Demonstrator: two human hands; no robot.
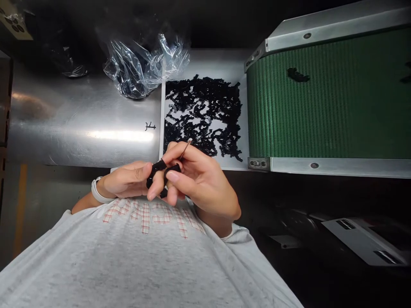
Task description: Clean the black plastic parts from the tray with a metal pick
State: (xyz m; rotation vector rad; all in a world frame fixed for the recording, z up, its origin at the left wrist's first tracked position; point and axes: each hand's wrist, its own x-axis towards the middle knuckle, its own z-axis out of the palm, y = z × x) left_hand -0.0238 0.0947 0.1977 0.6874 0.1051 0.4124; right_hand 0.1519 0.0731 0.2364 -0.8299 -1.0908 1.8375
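Observation:
Both hands meet in front of my chest, around a small black part (156, 171). My left hand (126, 177) is closed, with its thumb against one side of the black part. From the other side, the fingers of my right hand (205, 182) curl around it. A thin rod-like tool (184, 149) with a pale end sticks up from between the right fingers; its lower end is hidden. Beyond the hands, many small black pieces (224, 102) lie in a loose layer on a white surface (220, 125). What exactly the black part is, I cannot make out.
To the right, a green conveyor belt (305, 115) between metal side rails carries a black piece (297, 75). At left is a steel tabletop (80, 119) with a small black piece (150, 126). A clear plastic bag (135, 68) stands near the white divider (162, 111).

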